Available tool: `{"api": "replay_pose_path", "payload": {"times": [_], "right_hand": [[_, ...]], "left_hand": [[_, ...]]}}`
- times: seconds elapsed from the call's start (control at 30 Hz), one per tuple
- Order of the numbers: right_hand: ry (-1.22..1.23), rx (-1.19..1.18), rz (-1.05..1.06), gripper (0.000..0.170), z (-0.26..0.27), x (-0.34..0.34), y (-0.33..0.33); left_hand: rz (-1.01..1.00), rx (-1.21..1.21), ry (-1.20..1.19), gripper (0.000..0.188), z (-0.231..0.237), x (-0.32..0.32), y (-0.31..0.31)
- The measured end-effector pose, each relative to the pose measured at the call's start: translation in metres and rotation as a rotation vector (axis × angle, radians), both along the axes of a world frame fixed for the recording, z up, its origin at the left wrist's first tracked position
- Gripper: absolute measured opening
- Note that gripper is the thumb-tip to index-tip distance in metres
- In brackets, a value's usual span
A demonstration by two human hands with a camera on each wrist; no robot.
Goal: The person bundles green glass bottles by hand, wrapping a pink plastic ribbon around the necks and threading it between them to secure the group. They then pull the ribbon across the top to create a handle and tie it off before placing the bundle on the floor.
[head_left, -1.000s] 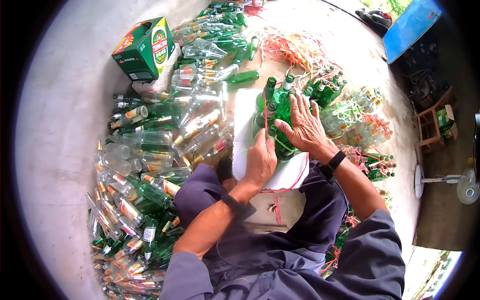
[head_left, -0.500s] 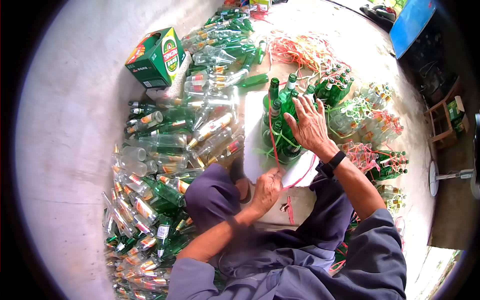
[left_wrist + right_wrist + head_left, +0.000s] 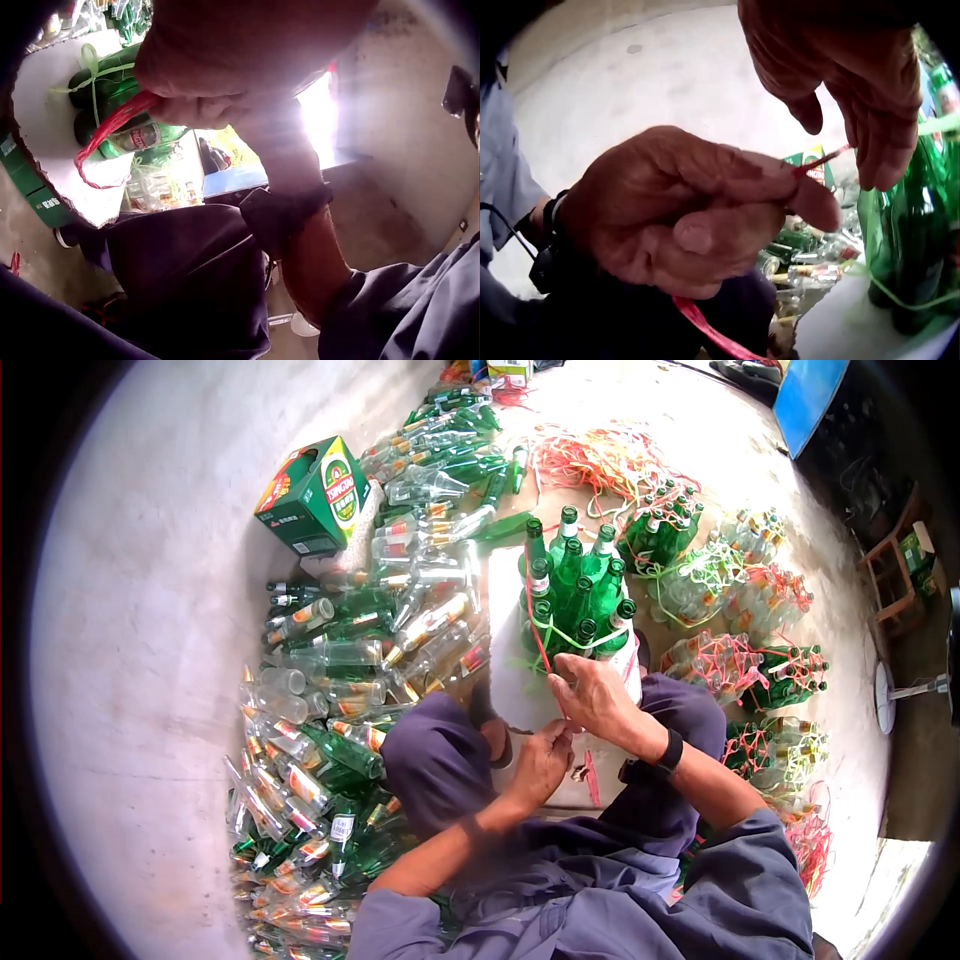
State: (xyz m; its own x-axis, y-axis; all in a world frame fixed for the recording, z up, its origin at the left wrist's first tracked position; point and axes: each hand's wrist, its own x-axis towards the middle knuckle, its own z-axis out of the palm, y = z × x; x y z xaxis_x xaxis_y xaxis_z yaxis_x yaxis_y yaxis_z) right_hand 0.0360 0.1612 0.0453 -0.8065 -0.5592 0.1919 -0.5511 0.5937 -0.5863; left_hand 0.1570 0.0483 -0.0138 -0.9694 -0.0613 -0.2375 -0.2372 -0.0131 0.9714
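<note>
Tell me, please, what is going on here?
A person pinches a thin red plastic strap in the left hand; the right hand is at that strap, its grip unclear. The strap runs to a cluster of upright green glass bottles on a white board, and a light-green strap crosses their near side. In the head view, loose glass bottles lie to the left and strapped bottle bundles stand to the right.

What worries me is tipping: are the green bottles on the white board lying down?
No, the green bottles stand with their necks up.

Room over white board (image 3: 510,685), green bottles (image 3: 568,575) a barrier alongside
</note>
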Motion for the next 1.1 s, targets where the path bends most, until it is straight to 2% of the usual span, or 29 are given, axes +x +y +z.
{"api": "replay_pose_path", "payload": {"times": [0.03,0.07,0.13,0.17,0.2,0.23,0.27,0.3,0.33,0.4,0.43,0.47,0.5,0.53,0.57,0.6,0.63,0.67,0.7,0.77,0.87,1.0,1.1], "right_hand": [[-0.154,0.101,0.057,0.020,-0.010,-0.003,-0.002],[-0.155,0.092,0.058,0.020,-0.018,-0.006,-0.003],[-1.012,-0.617,-0.192,0.026,-0.024,-0.009,-0.007],[-1.109,-0.775,-0.247,0.030,-0.026,-0.009,-0.008],[-1.111,-0.780,-0.246,0.030,-0.022,-0.008,-0.010],[-1.163,-0.789,-0.335,0.029,-0.019,-0.008,-0.013],[-1.216,-0.795,-0.426,0.029,-0.019,-0.008,-0.013],[-1.152,-0.817,-0.378,0.028,-0.038,-0.008,-0.013],[-1.157,-0.825,-0.380,0.028,-0.044,-0.010,-0.012],[-1.160,-0.723,-0.373,0.031,-0.058,-0.013,-0.011],[-1.281,-0.718,-0.418,0.026,-0.069,-0.016,-0.011],[-1.286,-0.725,-0.420,0.026,-0.094,-0.015,-0.016],[-1.006,-0.797,-0.219,0.026,-0.127,-0.013,-0.022],[-0.715,-0.850,-0.027,0.030,-0.115,-0.012,-0.025],[-0.341,-0.215,0.016,0.036,-0.103,-0.016,-0.020],[-0.480,-0.421,-0.017,0.023,-0.128,-0.016,-0.021],[-0.880,-0.656,-0.221,0.015,-0.097,-0.010,-0.023],[-1.280,-0.885,-0.434,0.027,-0.065,-0.003,-0.027],[-1.282,-0.888,-0.440,0.027,-0.061,-0.003,-0.025],[-1.495,-0.949,-0.518,0.027,-0.059,-0.003,-0.022],[-1.449,-0.974,-0.460,0.028,-0.061,0.001,-0.024],[-1.450,-0.954,-0.486,0.026,-0.059,0.004,-0.026],[-1.427,-0.972,-0.436,0.024,-0.077,0.009,-0.026]], "left_hand": [[-0.006,-0.040,0.019,0.022,0.001,0.001,0.003],[-0.011,-0.081,0.038,0.021,0.002,0.002,0.005],[-0.019,-0.038,-0.011,0.019,0.005,0.002,0.003],[-0.057,-0.157,0.015,0.017,0.007,0.001,0.001],[-0.096,-0.275,0.042,0.017,0.009,-0.001,-0.002],[-0.099,-0.280,0.040,0.017,0.012,-0.004,-0.005],[-0.055,-0.507,0.249,0.019,0.015,-0.007,-0.010],[-0.011,-0.733,0.458,0.024,0.019,-0.012,-0.016],[-0.019,-0.740,0.455,0.024,0.031,-0.019,-0.020],[0.108,-0.754,0.599,0.035,0.059,-0.036,-0.027],[0.099,-0.759,0.594,0.035,0.066,-0.048,-0.028],[0.052,-0.839,0.678,0.043,0.072,-0.062,-0.029],[0.004,-0.917,0.764,0.051,0.078,-0.077,-0.029],[-0.002,-0.919,0.767,0.051,0.084,-0.092,-0.026],[-0.058,-1.014,0.795,0.058,0.089,-0.109,-0.021],[-0.115,-1.108,0.822,0.064,0.093,-0.124,-0.016],[-0.165,-1.174,0.830,0.070,0.087,-0.138,-0.016],[-0.215,-1.240,0.835,0.076,0.073,-0.152,-0.018],[-0.236,-1.306,0.842,0.080,0.060,-0.163,-0.023],[-0.227,-1.346,0.800,0.075,0.047,-0.170,-0.021],[-0.237,-1.350,0.792,0.069,0.045,-0.173,-0.020],[-0.237,-1.333,0.815,0.063,0.046,-0.173,-0.022],[-0.229,-1.328,0.803,0.061,0.044,-0.174,-0.021]]}}
